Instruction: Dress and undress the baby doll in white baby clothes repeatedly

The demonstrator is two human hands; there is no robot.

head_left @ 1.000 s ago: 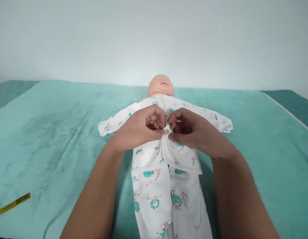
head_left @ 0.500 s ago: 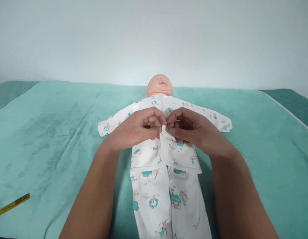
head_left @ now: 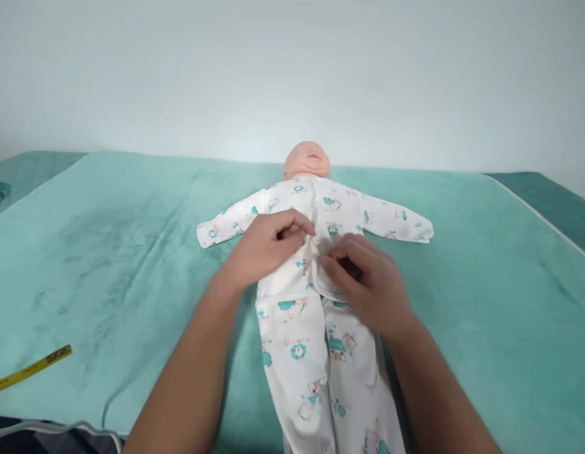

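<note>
A baby doll [head_left: 307, 161] lies on its back on a teal blanket [head_left: 131, 252], arms spread. It wears a white shirt [head_left: 349, 211] and white trousers [head_left: 311, 359], both with teal prints. My left hand [head_left: 266, 247] rests on the doll's chest, fingers curled and pinching the shirt front just left of a small button [head_left: 315, 239]. My right hand [head_left: 370, 280] lies lower on the doll's belly. Its bent fingers grip the shirt's right flap near the hem. Both forearms reach in from the bottom edge.
A yellow measuring tape [head_left: 29, 371] lies on the blanket at the lower left. A thin grey cable [head_left: 103, 410] and a dark object [head_left: 36, 438] sit at the near edge. A pale wall stands behind the doll. A darker teal cover [head_left: 552, 195] shows at the right.
Both hands have come apart from the button at the chest. My right hand has slid down to the shirt's lower flap, and the view has shifted slightly.
</note>
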